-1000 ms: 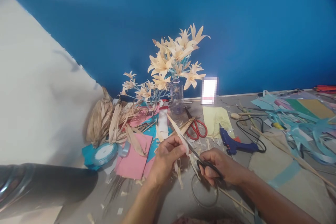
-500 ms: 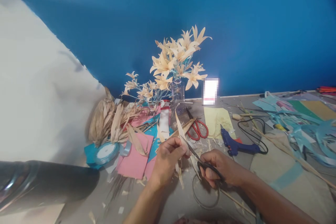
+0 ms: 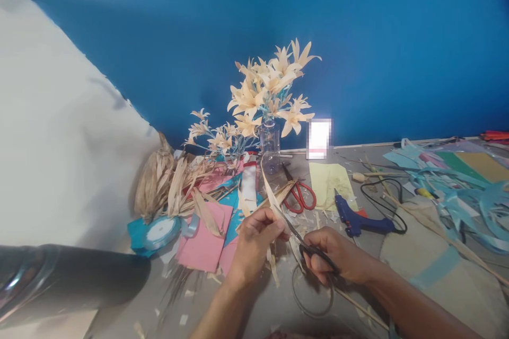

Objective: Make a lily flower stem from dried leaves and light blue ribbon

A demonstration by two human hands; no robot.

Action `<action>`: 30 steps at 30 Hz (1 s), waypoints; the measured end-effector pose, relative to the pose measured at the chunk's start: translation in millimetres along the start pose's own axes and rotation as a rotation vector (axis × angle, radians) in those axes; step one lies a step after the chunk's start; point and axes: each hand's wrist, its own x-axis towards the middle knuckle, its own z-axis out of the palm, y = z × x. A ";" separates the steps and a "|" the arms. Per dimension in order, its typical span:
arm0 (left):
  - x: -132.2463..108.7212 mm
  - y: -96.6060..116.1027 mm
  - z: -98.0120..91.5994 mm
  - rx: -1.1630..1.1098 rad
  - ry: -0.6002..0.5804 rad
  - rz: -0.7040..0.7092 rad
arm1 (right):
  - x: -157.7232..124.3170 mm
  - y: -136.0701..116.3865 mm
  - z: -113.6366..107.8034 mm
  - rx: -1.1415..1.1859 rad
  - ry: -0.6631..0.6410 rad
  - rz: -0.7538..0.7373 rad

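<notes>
Between thumb and fingers, my left hand (image 3: 262, 235) pinches a pale strip of dried corn husk (image 3: 271, 190) that tapers to a curled tip pointing up and away. My right hand (image 3: 328, 255) is closed around the handles of dark scissors (image 3: 293, 229). Their blades reach up to the left and lie along the husk, beside my left fingertips. How far the blades are apart I cannot tell. Beyond my hands, red-handled scissors (image 3: 304, 196) lie on the grey table. Small husk scraps (image 3: 274, 270) are scattered beneath my hands.
Pale husk flowers (image 3: 274, 79) stand in a clear bottle (image 3: 270, 151) at the back. A blue glue gun (image 3: 353, 217) lies on the right, near light-blue ribbon (image 3: 473, 206). Husk bundles (image 3: 153, 185), a ribbon spool (image 3: 161, 232) and pink paper (image 3: 202, 243) lie left. A dark cylinder (image 3: 71, 275) juts in.
The husk strip's tip has shifted slightly to the left. Both hands keep nearly the same place and grip.
</notes>
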 end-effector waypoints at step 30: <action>1.0 -2.4 2.2 -0.227 -0.041 0.000 | 2.8 -2.1 5.3 -0.048 0.037 -0.024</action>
